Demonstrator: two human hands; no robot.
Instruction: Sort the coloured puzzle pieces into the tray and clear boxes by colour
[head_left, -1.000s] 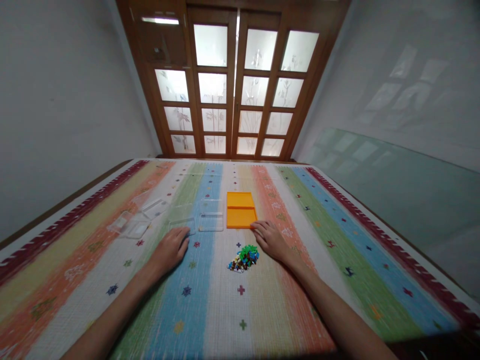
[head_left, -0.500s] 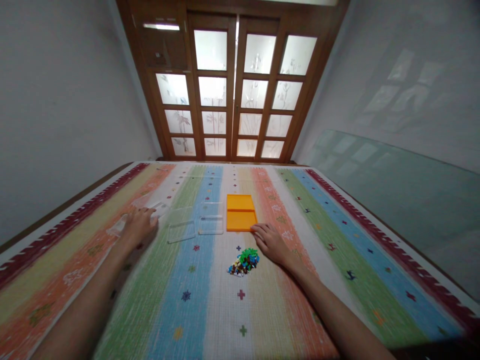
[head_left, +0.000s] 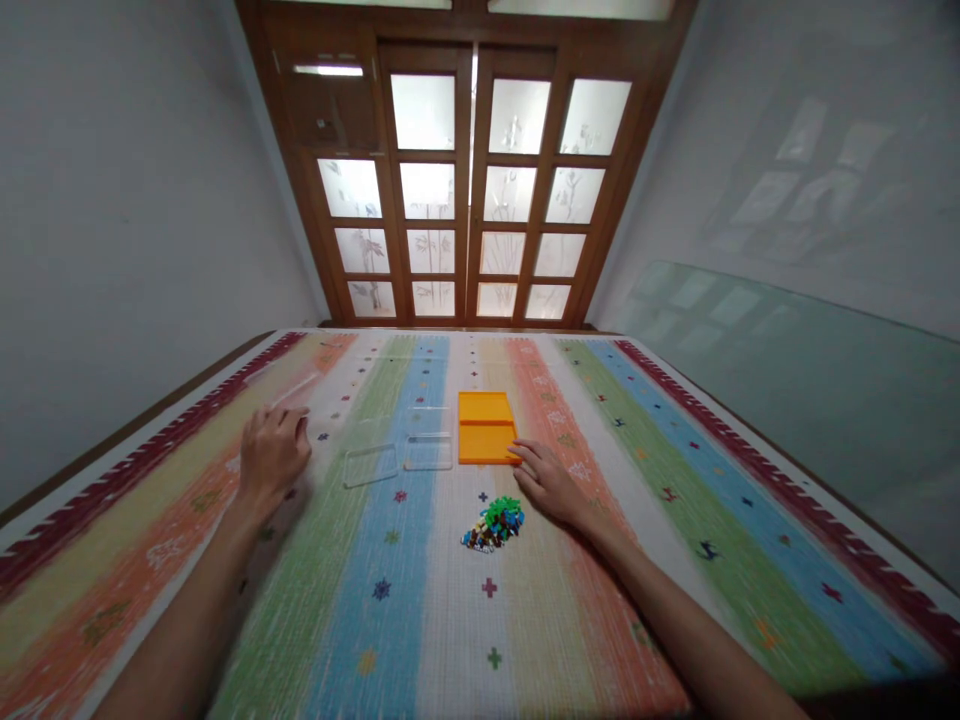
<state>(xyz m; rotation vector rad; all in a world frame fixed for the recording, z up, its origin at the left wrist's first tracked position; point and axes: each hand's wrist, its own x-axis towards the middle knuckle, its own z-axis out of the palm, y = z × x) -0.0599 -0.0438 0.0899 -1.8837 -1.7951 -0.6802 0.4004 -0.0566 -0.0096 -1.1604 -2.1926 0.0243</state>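
Note:
My left hand (head_left: 271, 450) rests at the left of the striped mat (head_left: 420, 600), fingers curled down over a clear plastic tray whose faint edge (head_left: 289, 390) shows just past the fingertips. Flat on the mat lies my right hand (head_left: 547, 482), fingers stretched, their tips touching the near right corner of an orange tray (head_left: 486, 428). A small pile of coloured pieces (head_left: 495, 522) sits just left of that hand. Two more clear trays (head_left: 370, 465) (head_left: 429, 452) lie between my hands, left of the orange tray.
The mat covers a wide surface that ends at wooden doors with frosted glass panes (head_left: 472, 190). White walls stand on both sides, with a glass sheet (head_left: 787, 370) leaning against the right one.
My left hand has moved from the clear tray near the middle out to the clear trays at the far left and closed over them. The right hand has stayed by the orange tray.

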